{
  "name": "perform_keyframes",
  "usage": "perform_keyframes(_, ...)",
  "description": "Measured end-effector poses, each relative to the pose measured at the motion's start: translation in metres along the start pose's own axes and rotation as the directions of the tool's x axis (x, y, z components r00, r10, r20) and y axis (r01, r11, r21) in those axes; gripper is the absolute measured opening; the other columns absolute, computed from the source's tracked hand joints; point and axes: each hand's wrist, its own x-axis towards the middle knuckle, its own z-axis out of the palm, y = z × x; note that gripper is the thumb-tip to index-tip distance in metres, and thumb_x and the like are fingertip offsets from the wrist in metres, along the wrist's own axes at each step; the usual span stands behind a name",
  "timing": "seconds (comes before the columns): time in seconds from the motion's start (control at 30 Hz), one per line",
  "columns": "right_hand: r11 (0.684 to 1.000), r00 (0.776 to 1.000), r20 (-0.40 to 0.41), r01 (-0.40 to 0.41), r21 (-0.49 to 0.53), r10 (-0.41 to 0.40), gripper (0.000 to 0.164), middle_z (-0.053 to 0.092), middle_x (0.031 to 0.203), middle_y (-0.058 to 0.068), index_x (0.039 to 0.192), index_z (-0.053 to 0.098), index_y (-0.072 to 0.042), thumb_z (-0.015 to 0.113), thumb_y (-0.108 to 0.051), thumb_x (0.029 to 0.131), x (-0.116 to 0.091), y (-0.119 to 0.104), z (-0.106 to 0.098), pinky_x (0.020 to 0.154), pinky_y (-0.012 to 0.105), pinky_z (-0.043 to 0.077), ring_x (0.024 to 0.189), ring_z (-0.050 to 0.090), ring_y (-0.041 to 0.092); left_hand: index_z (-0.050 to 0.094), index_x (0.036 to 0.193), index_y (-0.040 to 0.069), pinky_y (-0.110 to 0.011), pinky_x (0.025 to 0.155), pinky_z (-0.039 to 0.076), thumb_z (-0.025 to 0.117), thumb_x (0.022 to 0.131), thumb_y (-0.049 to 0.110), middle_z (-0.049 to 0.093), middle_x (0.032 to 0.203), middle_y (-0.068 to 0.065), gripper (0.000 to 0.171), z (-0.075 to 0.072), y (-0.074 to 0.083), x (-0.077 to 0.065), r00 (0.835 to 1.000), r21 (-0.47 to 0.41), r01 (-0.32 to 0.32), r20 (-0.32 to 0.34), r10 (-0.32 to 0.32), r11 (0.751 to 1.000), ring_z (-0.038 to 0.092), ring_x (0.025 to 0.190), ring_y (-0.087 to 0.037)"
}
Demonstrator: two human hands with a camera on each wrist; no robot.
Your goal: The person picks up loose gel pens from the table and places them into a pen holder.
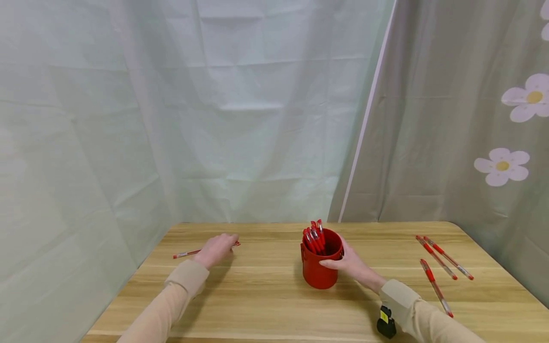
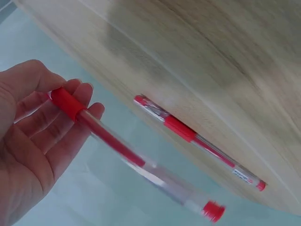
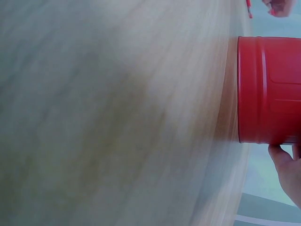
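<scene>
My left hand is at the far left of the table, pinching a red pen near its red grip. The pen's clear barrel and red end cap point away from the fingers. Beside it, a second red pen lies on the wood. In the head view, pen parts show on both sides of this hand. Near the middle, my right hand grips a red pen cup by its right side, thumb across the front. Several red pens lean inside the cup toward its left rim.
On the right of the wooden table lie three more red pens, one nearer pen and two side by side behind it. A small black object with a yellow label is beside the right cuff. Pale curtains hang behind the table.
</scene>
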Motion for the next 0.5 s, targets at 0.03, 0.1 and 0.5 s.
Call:
perform_keyframes(0.03, 1.0, 1.0, 0.0, 0.001, -0.001, -0.001, 0.077, 0.046, 0.125, 0.014, 0.135, 0.034, -0.005, 0.077, -0.01, 0.071, 0.0, 0.0, 0.0, 0.09, 0.04, 0.036, 0.113, 0.042, 0.029, 0.047, 0.077, 0.006, -0.033, 0.048, 0.041, 0.066, 0.069, -0.013, 0.048, 0.064, -0.003, 0.027, -0.001, 0.001, 0.001, 1.0, 0.0, -0.005, -0.003, 0.005, 1.0, 0.051, 0.057, -0.019)
perform_keyframes(0.1, 1.0, 1.0, -0.001, 0.008, -0.004, -0.008, 0.078, 0.045, 0.125, 0.015, 0.135, 0.032, -0.004, 0.077, -0.009, 0.071, 0.0, 0.0, 0.0, 0.09, 0.04, 0.037, 0.113, 0.042, 0.03, 0.047, 0.077, 0.005, -0.033, 0.048, 0.04, 0.063, 0.069, -0.015, 0.048, 0.064, -0.004, 0.027, -0.003, 0.004, 0.002, 1.0, 0.001, -0.015, -0.016, 0.015, 1.0, 0.05, 0.057, -0.019)
perform_keyframes(0.5, 1.0, 1.0, 0.005, 0.013, 0.01, -0.014, 0.077, 0.046, 0.125, 0.014, 0.134, 0.034, -0.004, 0.077, -0.01, 0.072, 0.0, 0.001, 0.0, 0.09, 0.04, 0.037, 0.112, 0.042, 0.029, 0.046, 0.074, 0.006, -0.031, 0.045, 0.04, 0.058, 0.076, -0.015, 0.049, 0.062, -0.004, 0.025, -0.01, 0.013, 0.007, 0.995, 0.036, -0.038, -0.087, 0.041, 0.999, 0.051, 0.055, -0.02)
